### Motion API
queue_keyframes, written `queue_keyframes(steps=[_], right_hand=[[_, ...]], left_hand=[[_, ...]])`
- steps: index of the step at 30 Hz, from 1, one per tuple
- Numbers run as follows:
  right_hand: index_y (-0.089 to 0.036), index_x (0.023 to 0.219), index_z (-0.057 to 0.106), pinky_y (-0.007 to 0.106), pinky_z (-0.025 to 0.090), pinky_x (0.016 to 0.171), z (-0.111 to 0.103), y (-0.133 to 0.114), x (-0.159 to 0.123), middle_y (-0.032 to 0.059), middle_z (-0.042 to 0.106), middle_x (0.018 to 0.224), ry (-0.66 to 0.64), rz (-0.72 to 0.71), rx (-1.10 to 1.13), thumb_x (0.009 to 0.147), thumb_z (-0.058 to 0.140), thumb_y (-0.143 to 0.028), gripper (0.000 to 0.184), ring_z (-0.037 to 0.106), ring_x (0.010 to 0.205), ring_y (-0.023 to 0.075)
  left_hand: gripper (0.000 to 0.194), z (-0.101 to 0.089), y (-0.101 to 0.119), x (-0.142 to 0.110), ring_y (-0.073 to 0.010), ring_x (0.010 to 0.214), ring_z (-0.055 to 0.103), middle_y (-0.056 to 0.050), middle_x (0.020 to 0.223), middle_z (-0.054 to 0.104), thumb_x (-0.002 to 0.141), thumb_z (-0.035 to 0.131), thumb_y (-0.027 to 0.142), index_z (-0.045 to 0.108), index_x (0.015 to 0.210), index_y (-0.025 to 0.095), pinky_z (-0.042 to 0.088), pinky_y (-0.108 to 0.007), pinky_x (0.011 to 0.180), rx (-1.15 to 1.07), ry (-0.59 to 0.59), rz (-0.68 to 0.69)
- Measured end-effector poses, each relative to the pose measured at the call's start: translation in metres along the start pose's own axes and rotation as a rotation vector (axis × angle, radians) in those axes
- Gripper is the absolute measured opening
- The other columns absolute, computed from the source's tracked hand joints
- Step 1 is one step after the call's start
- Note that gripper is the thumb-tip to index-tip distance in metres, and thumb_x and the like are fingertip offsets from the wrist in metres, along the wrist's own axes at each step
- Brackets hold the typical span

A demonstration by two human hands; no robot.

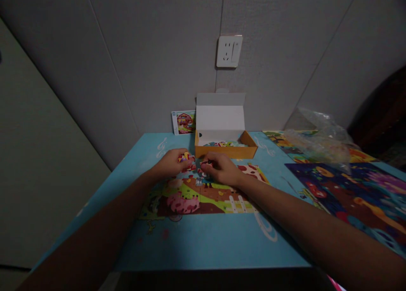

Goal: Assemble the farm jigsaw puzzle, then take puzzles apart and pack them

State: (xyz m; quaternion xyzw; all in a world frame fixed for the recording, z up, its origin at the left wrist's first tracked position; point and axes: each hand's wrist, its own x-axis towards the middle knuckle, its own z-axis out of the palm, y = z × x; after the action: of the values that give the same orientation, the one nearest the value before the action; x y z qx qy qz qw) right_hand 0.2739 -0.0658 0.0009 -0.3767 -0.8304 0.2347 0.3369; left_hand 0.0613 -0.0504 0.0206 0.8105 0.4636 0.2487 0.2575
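A partly joined jigsaw puzzle (209,198) of a farm scene, with a pink pig and a white fence, lies flat on the blue table (203,244). At its upper left edge, my left hand (173,162) is closed on a red and yellow puzzle piece (185,157). My right hand (220,168) is close beside it, fingers pinched on another puzzle piece (203,169) over the upper middle of the puzzle. The fingers hide part of both pieces.
Behind the hands stands an open orange box (226,152) with loose pieces inside. A picture card (184,122) leans on the wall. To the right lie a dark puzzle (355,198), a yellowish puzzle (279,141) and a clear plastic bag (326,138). A wall socket (229,51) is above.
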Motion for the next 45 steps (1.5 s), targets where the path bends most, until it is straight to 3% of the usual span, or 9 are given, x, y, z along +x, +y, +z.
queue_keyframes(steps=[3, 9, 14, 20, 26, 34, 37, 40, 45], right_hand=[[-0.016, 0.082, 0.059, 0.027, 0.037, 0.063, 0.0, -0.003, -0.001, 0.003, 0.061, 0.077, -0.003, -0.057, 0.04, 0.086, 0.053, -0.026, 0.013, 0.052, 0.069, 0.0152], [-0.02, 0.092, 0.048, 0.028, 0.038, 0.067, 0.003, -0.005, 0.0, 0.0026, 0.058, 0.086, 0.078, -0.089, 0.041, 0.084, 0.057, -0.033, 0.018, 0.05, 0.073, 0.0155], [-0.021, 0.086, 0.046, 0.029, 0.038, 0.07, 0.001, -0.005, 0.001, 0.001, 0.053, 0.078, 0.155, -0.04, 0.087, 0.097, 0.032, -0.031, 0.021, 0.05, 0.073, 0.0152], [-0.019, 0.089, 0.051, 0.031, 0.039, 0.072, 0.006, -0.01, 0.004, 0.0035, 0.056, 0.083, 0.254, -0.012, 0.073, 0.097, 0.035, -0.037, 0.025, 0.051, 0.077, 0.0163], [-0.018, 0.11, 0.048, 0.036, 0.04, 0.092, 0.012, -0.017, 0.0, 0.0094, 0.054, 0.108, 0.171, -0.032, 0.129, 0.097, 0.029, -0.048, 0.038, 0.051, 0.103, 0.0196], [-0.023, 0.126, 0.042, 0.041, 0.03, 0.108, 0.011, -0.028, -0.005, 0.0096, 0.047, 0.131, 0.114, 0.049, 0.318, 0.096, 0.028, -0.043, 0.039, 0.041, 0.125, 0.0201], [-0.024, 0.121, 0.047, 0.043, 0.033, 0.107, 0.011, -0.022, -0.002, 0.0078, 0.052, 0.127, 0.12, 0.059, 0.459, 0.086, 0.039, -0.024, 0.036, 0.045, 0.123, 0.0218], [-0.024, 0.114, 0.051, 0.043, 0.034, 0.108, 0.011, -0.013, 0.001, 0.0061, 0.056, 0.124, 0.18, 0.071, 0.564, 0.063, 0.041, -0.007, 0.055, 0.049, 0.122, 0.0213], [-0.023, 0.115, 0.052, 0.044, 0.034, 0.11, 0.009, -0.003, 0.002, 0.0073, 0.056, 0.129, 0.142, 0.086, 0.584, 0.05, 0.039, -0.004, 0.069, 0.05, 0.123, 0.0215]], left_hand=[[0.029, 0.005, 0.006, 0.0, -0.0121, 0.058, 0.048, 0.002, 0.063, 0.053, 0.081, 0.052, 0.043, 0.053, 0.073, 0.015, 0.037, -0.024, 0.055, -0.096, 0.043, 0.014], [0.031, 0.023, 0.011, 0.0, -0.0113, 0.062, 0.049, 0.003, 0.069, 0.052, 0.077, 0.06, 0.046, 0.052, 0.083, 0.016, 0.04, -0.022, 0.056, -0.374, -0.094, 0.05], [0.024, 0.021, 0.011, -0.002, -0.0128, 0.068, 0.05, 0.002, 0.073, 0.055, 0.078, 0.062, 0.037, 0.056, 0.084, 0.015, 0.041, -0.023, 0.062, -0.178, -0.021, 0.102], [0.024, 0.031, 0.022, -0.006, -0.0186, 0.084, 0.058, -0.005, 0.093, 0.066, 0.085, 0.056, 0.034, 0.059, 0.099, 0.016, 0.045, -0.029, 0.076, 0.007, 0.016, 0.231], [0.03, 0.051, 0.022, -0.005, -0.0242, 0.078, 0.061, -0.012, 0.085, 0.067, 0.074, 0.067, 0.038, 0.061, 0.085, 0.012, 0.048, -0.035, 0.073, 0.189, -0.005, 0.265], [0.015, 0.048, 0.025, -0.003, -0.0196, 0.075, 0.062, -0.007, 0.084, 0.068, 0.082, 0.05, 0.02, 0.06, 0.092, 0.015, 0.046, -0.03, 0.07, 0.138, 0.062, 0.248], [0.014, 0.046, 0.026, -0.004, -0.0192, 0.074, 0.061, -0.006, 0.083, 0.067, 0.084, 0.048, 0.02, 0.059, 0.09, 0.016, 0.044, -0.03, 0.069, 0.158, 0.092, 0.225], [0.018, 0.044, 0.027, -0.004, -0.0206, 0.08, 0.062, -0.007, 0.088, 0.068, 0.088, 0.046, 0.026, 0.06, 0.096, 0.016, 0.043, -0.03, 0.072, 0.142, 0.142, 0.173], [0.024, 0.042, 0.024, -0.003, -0.0219, 0.085, 0.063, -0.007, 0.094, 0.069, 0.09, 0.046, 0.03, 0.059, 0.103, 0.016, 0.044, -0.031, 0.075, 0.106, 0.144, 0.127]])
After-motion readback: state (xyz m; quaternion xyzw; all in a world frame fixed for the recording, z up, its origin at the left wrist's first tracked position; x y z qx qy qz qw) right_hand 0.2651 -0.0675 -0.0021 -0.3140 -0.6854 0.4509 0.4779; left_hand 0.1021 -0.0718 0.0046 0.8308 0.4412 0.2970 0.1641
